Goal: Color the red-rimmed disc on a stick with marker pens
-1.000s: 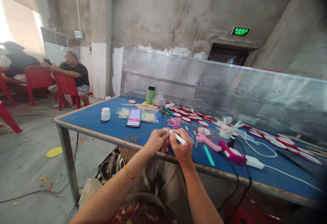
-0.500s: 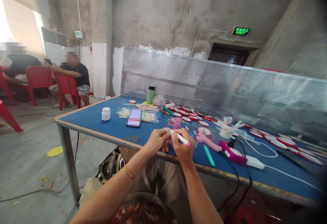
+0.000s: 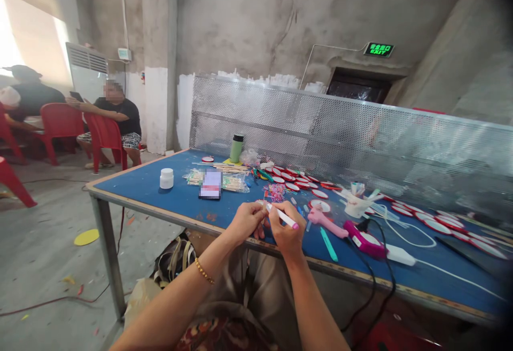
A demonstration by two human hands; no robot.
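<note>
Right hand [image 3: 287, 233] I see clamped on pink-ended marker [image 3: 288, 219]; left hand [image 3: 247, 219] pinching slim orange-tipped piece [image 3: 265, 194], table's [image 3: 132, 189] near edge.

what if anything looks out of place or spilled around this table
A yellow disc and small scraps lie on the floor left of the table, as if dropped. A brown patch mars the table's blue top near the front, perhaps a stain or wear.
</note>
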